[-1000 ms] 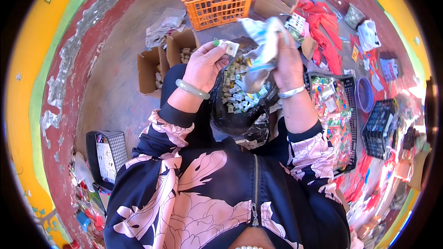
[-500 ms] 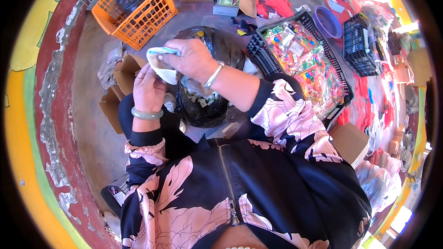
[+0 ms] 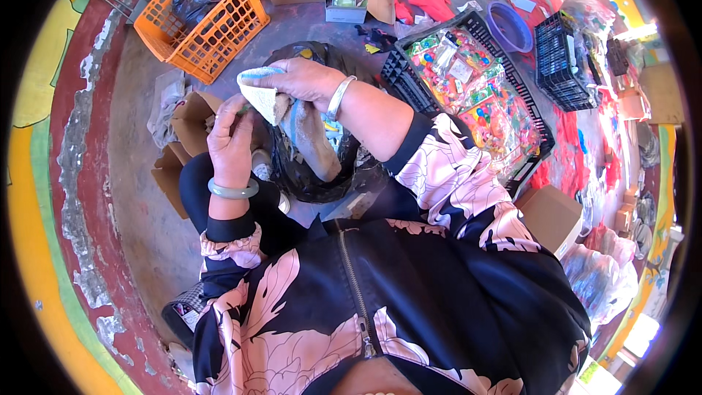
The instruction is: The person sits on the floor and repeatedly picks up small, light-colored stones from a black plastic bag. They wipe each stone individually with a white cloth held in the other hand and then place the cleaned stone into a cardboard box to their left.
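The right hand (image 3: 311,82) clutched a blue-striped cloth (image 3: 313,145) above the black plastic bag's (image 3: 307,192) left edge, apparently wiping, which called for steadiness from the half-curled left hand (image 3: 230,145), its hold unclear.

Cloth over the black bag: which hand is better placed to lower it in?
Probably the right hand: it holds the cloth over the black bag; the left hand sits farther left.

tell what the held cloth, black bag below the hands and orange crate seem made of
Cloth: fabric, perhaps knit, matte, from its limp folds. Black bag: probably thin plastic film, glossy, crinkled. Orange crate: likely moulded plastic, smooth, with lattice walls.
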A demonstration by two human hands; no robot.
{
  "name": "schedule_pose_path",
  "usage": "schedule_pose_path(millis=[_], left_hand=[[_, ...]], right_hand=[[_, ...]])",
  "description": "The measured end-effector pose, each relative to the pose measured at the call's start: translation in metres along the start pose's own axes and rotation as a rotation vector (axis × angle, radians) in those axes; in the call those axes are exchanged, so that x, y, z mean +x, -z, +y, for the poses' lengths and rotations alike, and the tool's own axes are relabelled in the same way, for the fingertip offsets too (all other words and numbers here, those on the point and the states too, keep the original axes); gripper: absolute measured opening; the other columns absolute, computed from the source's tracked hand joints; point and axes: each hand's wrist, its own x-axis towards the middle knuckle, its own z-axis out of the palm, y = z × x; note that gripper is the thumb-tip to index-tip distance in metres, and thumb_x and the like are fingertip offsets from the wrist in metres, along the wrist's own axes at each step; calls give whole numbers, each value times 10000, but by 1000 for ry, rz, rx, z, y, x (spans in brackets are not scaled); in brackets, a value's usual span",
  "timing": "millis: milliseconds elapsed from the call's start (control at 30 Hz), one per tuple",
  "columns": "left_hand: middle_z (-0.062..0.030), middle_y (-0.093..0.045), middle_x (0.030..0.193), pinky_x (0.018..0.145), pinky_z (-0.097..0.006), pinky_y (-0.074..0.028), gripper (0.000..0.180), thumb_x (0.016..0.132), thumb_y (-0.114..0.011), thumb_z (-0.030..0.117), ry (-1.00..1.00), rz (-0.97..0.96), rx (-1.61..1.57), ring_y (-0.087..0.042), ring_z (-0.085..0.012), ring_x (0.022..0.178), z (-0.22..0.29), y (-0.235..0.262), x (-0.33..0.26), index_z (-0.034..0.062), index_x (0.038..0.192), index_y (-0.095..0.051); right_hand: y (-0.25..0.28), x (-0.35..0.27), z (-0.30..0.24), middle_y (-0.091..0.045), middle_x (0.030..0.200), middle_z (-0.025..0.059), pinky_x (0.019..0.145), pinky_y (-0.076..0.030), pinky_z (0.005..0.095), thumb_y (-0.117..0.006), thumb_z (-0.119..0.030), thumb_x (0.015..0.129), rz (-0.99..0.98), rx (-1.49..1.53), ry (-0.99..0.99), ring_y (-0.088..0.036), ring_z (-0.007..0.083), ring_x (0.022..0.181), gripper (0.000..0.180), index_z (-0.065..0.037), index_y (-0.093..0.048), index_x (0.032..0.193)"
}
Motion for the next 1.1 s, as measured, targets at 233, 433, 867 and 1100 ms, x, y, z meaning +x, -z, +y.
schedule_pose_path(millis=[233, 433, 867, 1100], left_hand=[[-56, -539, 983, 786, -247, -450, 242, 861, -460, -13, 139, 120, -122, -536, -121, 895, 3, -13, 1, 11, 1101, -483], [-33, -576, 906, 708, -209, -451, 157, 846, -491, 3, 292, 116, -336, -543, -84, 811, 1, -13, 0, 10, 997, -534], [-84, -584, 924, 703, -235, -473, 254, 800, -540, -50, 221, 318, -410, -573, -137, 776, 4, 35, -3, -18, 1052, -548], [-158, -550, 969, 713, -271, -522, 215, 808, -509, -53, 397, 751, -495, -577, -219, 823, -44, 103, -15, -81, 1021, -502]], right_hand=[[-9, -13, 0, -613, 852, 70, 692, -474, 250, -703, -49, 638, 151, -15, 186, -587, 125, 781, 342, -18, -589, 959], [-19, -8, 8, -623, 806, 71, 670, -476, 248, -664, -82, 656, 407, -433, 415, -591, 130, 710, 265, -20, -613, 909], [43, 11, 8, -594, 884, 65, 730, -481, 299, -523, -57, 813, 449, 525, 189, -592, 173, 793, 234, -7, -529, 1041], [45, 2, -1, -602, 976, 104, 773, -490, 332, -524, -81, 833, 381, 631, 194, -605, 204, 868, 258, -1, -524, 1079]])
